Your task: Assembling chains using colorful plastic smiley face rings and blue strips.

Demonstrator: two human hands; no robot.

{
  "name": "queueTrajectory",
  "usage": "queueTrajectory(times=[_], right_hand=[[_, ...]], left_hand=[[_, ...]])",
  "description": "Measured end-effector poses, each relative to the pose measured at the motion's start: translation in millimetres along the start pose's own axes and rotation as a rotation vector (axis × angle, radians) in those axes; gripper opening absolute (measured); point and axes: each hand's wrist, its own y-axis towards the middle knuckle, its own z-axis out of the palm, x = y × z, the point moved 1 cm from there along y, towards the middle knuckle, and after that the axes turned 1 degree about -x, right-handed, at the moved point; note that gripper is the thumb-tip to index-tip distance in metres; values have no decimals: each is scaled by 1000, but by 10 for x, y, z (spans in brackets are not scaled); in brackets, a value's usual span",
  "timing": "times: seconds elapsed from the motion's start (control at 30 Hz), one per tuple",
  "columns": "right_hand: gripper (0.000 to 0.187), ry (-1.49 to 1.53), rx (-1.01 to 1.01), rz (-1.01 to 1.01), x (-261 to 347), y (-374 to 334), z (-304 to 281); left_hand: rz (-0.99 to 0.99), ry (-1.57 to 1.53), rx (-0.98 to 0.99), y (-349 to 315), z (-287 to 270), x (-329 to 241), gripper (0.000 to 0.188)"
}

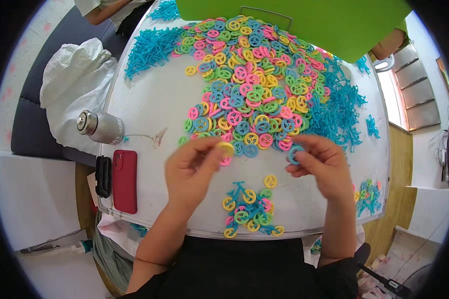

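My left hand [190, 167] pinches a yellow toy wheel [227, 147] between thumb and fingers; a pink wheel [225, 161] shows just under it. A blue toy wheel [295, 154] is held in the closed fingertips of my right hand [320, 163]. Both hands are over the near edge of a big heap of pink, yellow, green and blue wheels [244, 92]. Between my forearms lies a small pile of blue toy bicycle frames with coloured wheels [249, 212]. One loose yellow wheel [270, 181] rests just beyond that pile.
Turquoise frames are heaped at the far left [154, 47] and right [339, 104] of the table. A steel flask [101, 126], a red phone [125, 182] and a black case [103, 177] line the left edge. A green bin [304, 22] stands at the back; other people's arms show there.
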Motion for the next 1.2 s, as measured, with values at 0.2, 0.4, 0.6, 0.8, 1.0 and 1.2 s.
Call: queueTrajectory(times=[0.2,0.4,0.6,0.8,1.0,1.2], right_hand=[[25,419,70,197,-389,-55,269],[31,552,166,188,-442,-42,294],[34,559,165,214,-425,-70,308],[34,73,228,118,-479,-128,321],[37,-664,-114,-539,-499,-175,282],[36,-955,-146,-306,-685,-244,108]], left_hand=[[-299,-185,335,-203,294,-9,16],[0,123,318,-169,295,65,13],[-139,28,272,-194,326,95,12],[-70,48,317,-217,359,131,14],[-224,-42,183,-270,343,92,15],[-133,-35,259,-254,363,184,17]])
